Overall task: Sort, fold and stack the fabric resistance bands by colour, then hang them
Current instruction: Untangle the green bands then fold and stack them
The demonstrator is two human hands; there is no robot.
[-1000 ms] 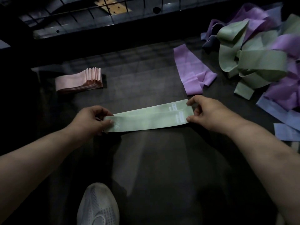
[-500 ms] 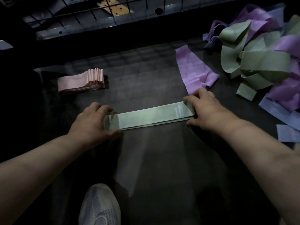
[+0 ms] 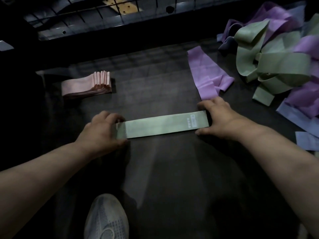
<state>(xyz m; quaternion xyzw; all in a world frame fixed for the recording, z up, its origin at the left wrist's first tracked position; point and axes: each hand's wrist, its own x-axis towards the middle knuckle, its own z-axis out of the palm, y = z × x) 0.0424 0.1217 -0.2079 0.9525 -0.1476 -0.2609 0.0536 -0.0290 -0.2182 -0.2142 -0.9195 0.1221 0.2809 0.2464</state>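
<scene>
A pale green band lies flat and folded on the dark table, with a small label near its right end. My left hand holds its left end, fingers over the far edge and thumb at the near edge. My right hand holds the right end the same way. A neat stack of folded pink bands sits at the back left. A loose purple band lies just behind my right hand.
A tangled pile of green, purple and blue bands covers the table's right side, with blue bands trailing toward the right edge. A wire grid rack runs behind the table. My shoe shows below the near edge.
The green band was held slightly raised and open; now it is laid down flat on the table, a little farther away, with both hands lowered onto its ends.
</scene>
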